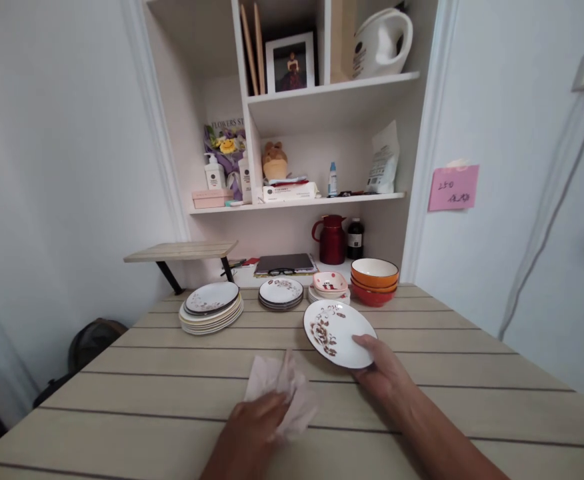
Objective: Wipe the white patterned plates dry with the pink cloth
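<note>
My right hand grips a white plate with a brown floral pattern and dark rim. Its thumb lies on the plate's face and the fingers go underneath, while the plate tilts toward me above the table. Lower and to the left, my left hand is closed on a crumpled pale pink tissue, slightly blurred. The tissue is apart from the plate. Behind the held plate stand a stack of small floral plates and a square pink-rimmed bowl on several small dishes.
A taller plate stack stands at the left of the slatted table. Orange and red bowls are stacked at the back right. Behind them are a red thermos jug, a dark bottle and a laptop-like dark slab.
</note>
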Available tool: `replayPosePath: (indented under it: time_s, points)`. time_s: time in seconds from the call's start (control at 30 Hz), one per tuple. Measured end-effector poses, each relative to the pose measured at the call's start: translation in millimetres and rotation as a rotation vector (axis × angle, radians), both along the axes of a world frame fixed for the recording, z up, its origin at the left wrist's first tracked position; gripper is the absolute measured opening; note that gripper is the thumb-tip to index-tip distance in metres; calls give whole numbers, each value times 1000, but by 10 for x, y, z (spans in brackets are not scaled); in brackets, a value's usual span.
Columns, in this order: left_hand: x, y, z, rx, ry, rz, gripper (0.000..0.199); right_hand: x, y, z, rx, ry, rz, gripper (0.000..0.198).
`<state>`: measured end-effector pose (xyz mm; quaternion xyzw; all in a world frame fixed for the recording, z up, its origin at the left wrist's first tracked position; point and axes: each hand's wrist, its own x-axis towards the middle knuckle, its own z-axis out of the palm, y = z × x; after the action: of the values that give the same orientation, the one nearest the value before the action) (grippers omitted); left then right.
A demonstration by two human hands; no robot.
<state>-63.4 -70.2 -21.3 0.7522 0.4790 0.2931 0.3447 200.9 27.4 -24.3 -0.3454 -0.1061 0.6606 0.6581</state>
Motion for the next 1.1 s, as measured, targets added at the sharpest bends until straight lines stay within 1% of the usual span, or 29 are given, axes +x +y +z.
replayPosePath:
  time_s: [0.07, 0.17, 0.23, 0.3, 0.37, 0.43, 0.47, 0.53, 0.57, 0.67, 0.73, 0.77, 0.83, 0.9, 0.93, 1.0, 1.1]
  points:
    - [-75, 102, -2, 16, -206, 211, 32, -37, 8, 1, -33, -30, 5, 69]
    - [-110, 263, 124, 57, -432, 522, 30, -128, 67, 34, -95, -151, 25, 72]
    - [-68, 388, 239, 98, -518, 627, 28, -214, 136, 75, -121, -225, 50, 73]
    - [26, 524, 320, 174, -603, 656, 22, -322, 215, 119, -156, -251, 81, 73]
    - [152, 644, 342, 242, -611, 600, 17, -448, 288, 149, -185, -246, 114, 71]
    - [271, 725, 309, 225, -501, 448, 17, -569, 346, 151, -178, -225, 137, 67]
    - [313, 751, 280, 217, -411, 314, 22, -618, 369, 142, -163, -204, 152, 65]
    - [342, 788, 215, 262, -199, 66, 28, -672, 398, 114, -125, -147, 177, 61]
    - [331, 809, 186, 300, -67, -23, 32, -673, 404, 102, -106, -123, 178, 60]
    - [254, 912, 136, 463, 308, -127, 50, -577, 384, 119, -106, -128, 123, 59]
    - [235, 1002, 135, 628, 472, -137, 64, -468, 346, 182, -127, -136, 105, 58]
    - [246, 1042, 141, 726, 521, -130, 66, -416, 323, 225, -114, -113, 118, 57]
    - [298, 1098, 157, 919, 543, -106, 63, -335, 274, 319, -58, -55, 166, 54]
    - [354, 1119, 163, 1057, 506, -85, 60, -298, 227, 405, 2, -12, 206, 53]
    - [370, 1120, 159, 1102, 481, -70, 64, -297, 207, 440, 24, 1, 215, 53]
    - [366, 1110, 138, 1149, 444, -14, 79, -317, 174, 488, 42, 19, 217, 53]
    - [297, 1064, 99, 1155, 423, 79, 95, -368, 143, 509, 11, 6, 169, 55]
